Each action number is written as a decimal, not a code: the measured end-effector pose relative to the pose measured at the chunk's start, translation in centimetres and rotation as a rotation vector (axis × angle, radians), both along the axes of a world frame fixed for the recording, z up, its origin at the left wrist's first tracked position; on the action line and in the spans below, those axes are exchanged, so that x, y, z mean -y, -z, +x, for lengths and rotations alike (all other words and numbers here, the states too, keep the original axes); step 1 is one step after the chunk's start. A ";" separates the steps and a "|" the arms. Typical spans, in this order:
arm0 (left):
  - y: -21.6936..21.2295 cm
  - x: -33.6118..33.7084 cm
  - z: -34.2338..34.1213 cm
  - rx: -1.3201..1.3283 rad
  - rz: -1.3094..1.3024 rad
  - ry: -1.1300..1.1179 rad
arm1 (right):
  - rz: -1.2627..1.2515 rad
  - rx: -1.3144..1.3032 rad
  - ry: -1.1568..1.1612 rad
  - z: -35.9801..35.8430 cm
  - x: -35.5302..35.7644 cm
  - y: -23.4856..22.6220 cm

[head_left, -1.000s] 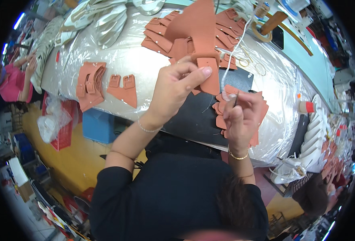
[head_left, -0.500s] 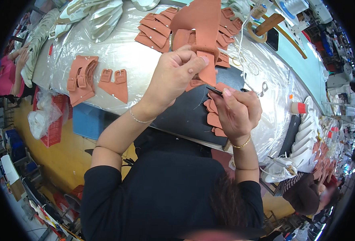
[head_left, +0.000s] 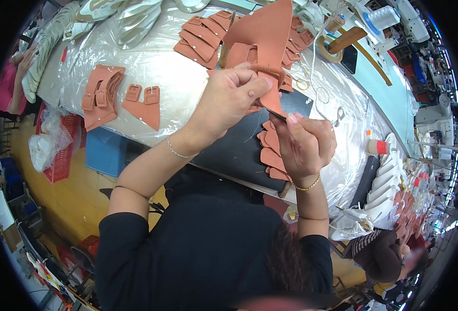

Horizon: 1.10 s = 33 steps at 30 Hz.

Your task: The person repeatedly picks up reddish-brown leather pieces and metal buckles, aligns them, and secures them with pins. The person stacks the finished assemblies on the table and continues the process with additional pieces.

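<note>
Terracotta leather (head_left: pixel 260 31) is held up over the bench (head_left: pixel 182 103), at about twelve to one o'clock in our view. Our left hand (head_left: pixel 226 101) has its fingers closed on the strap (head_left: pixel 272 101) of the piece, thumb on top. At four o'clock from it, our right hand (head_left: pixel 306 142) has its fingers pinched together around what seems a slim dark tool (head_left: pixel 277 115), mostly hidden, at the strap's lower end; whether tool and leather touch, we cannot tell. To work well, we should keep the strap taut, bring the tool in shallowly and hold our thumb clear.
</note>
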<state>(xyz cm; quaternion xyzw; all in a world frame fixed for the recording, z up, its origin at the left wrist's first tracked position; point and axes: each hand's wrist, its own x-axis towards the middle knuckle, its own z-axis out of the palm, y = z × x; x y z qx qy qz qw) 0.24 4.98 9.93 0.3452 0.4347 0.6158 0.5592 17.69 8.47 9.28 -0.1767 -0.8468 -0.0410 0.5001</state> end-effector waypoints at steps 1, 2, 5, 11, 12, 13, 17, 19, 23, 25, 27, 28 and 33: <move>0.0 0.0 0.0 -0.007 -0.014 -0.002 | -0.004 0.004 -0.002 0.0 0.0 0.0; 0.0 0.0 -0.1 -0.007 -0.022 0.001 | -0.009 0.007 -0.003 0.0 0.0 0.0; 0.0 -0.1 -0.2 -0.021 -0.035 0.003 | -0.006 0.019 0.005 0.2 -0.1 0.0; 0.1 -0.2 -0.3 -0.054 -0.025 0.011 | 0.013 0.028 0.012 0.3 -0.3 0.1; 0.2 -0.3 -0.4 -0.063 -0.016 0.017 | 0.018 0.025 0.010 0.3 -0.3 0.1; 0.2 -0.2 -0.4 -0.067 -0.015 0.018 | 0.023 0.024 0.005 0.3 -0.3 0.0; 0.2 -0.1 -0.2 -0.090 -0.014 0.021 | 0.049 0.029 0.001 0.3 -0.3 -0.1; 0.1 -0.1 -0.1 -0.102 -0.021 0.023 | 0.045 0.052 0.013 0.5 -0.2 -0.2; 0.0 0.0 -0.1 -0.130 -0.029 0.045 | 0.035 0.090 0.023 0.8 -0.1 -0.5; 0.0 0.0 -0.1 -0.122 -0.018 0.051 | 0.028 0.089 0.003 1.0 -0.2 -0.5; 0.0 0.1 0.0 -0.089 0.007 0.047 | 0.009 0.088 -0.003 1.1 -0.1 -0.6; 0.1 0.0 0.0 -0.091 0.006 0.046 | -0.006 0.088 -0.001 1.1 -0.1 -0.6; 0.1 -0.1 0.1 -0.098 0.016 0.043 | -0.037 0.084 0.007 1.1 0.0 -0.5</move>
